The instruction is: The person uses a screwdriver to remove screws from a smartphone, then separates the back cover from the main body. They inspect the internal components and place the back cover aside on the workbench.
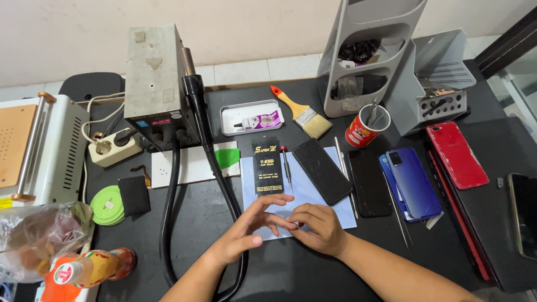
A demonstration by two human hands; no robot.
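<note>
Both hands meet over the near edge of a pale blue rectangular work mat [313, 193]: the left hand [246, 232] lies open with fingers stretched toward the right hand [316, 226], whose fingertips are drawn together as if pinching something very small (too small to identify; whether anything is actually held cannot be told). Just beyond the hands, on the mat, rest a black flat packet with yellow print [267, 168], a slim red-tipped screwdriver [286, 168] and a dark-screened smartphone lying face up [323, 170], which appears whole and unopened, so the work judged from this layout seems to be at a preparatory stage. Further to the right of the hands lie a black glass panel [369, 182], a blue phone [413, 182] and a red phone [457, 155], untouched. To the left stands a grey hot-air station [152, 84] with its black hose [168, 218] running down past the left wrist.
</note>
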